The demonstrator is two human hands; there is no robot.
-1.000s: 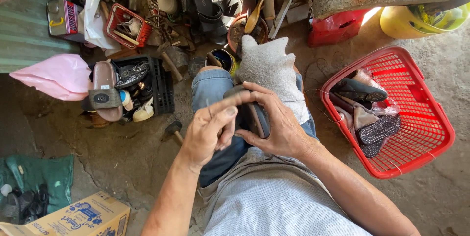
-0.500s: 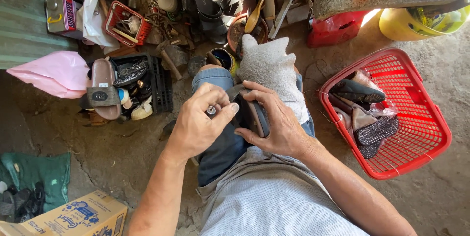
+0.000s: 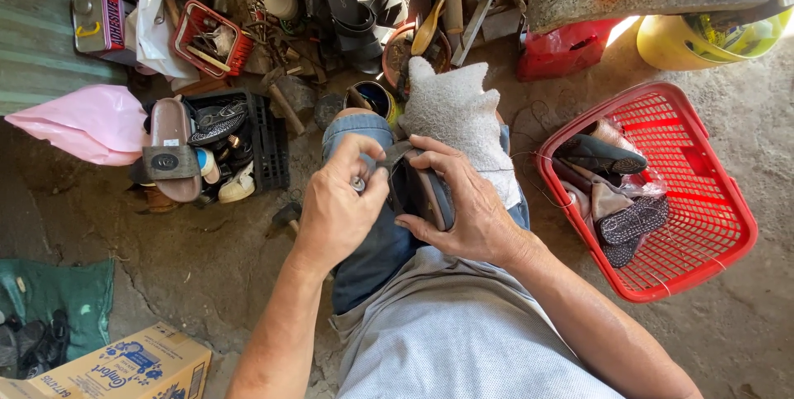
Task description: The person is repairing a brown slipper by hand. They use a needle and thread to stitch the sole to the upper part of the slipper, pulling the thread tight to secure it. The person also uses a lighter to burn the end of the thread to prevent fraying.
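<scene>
Clutter rings the seated person on the bare concrete floor (image 3: 207, 283). To the right stands a red plastic basket (image 3: 711, 225) with dark shoes and soles lying in it. To the left, a black crate (image 3: 269, 147) is crammed with footwear, a brown sandal (image 3: 169, 147) lies against it, and a pink plastic bag (image 3: 91, 122) lies beyond that. A small red basket (image 3: 211, 39) and a metal tin (image 3: 99, 19) sit further up among tools and sandals. A cardboard box (image 3: 124, 366) lies at the lower left beside a green cloth (image 3: 62, 296), and a yellow bucket (image 3: 703, 43) stands at the upper right. A small hammer (image 3: 285, 217) rests on the floor just beside the left forearm.

Over the jeans-clad knees lies a grey rough cloth (image 3: 455, 118). The right hand (image 3: 467, 209) is wrapped around a dark sandal (image 3: 430, 192), fingers curled over its edge, holding it on edge in the lap against the cloth. The left hand (image 3: 339, 209) pinches a small round metal piece (image 3: 358, 184) between thumb and fingertips, right at the sandal's strap (image 3: 395, 155); what the piece is exactly cannot be told. Both hands touch the sandal.
</scene>
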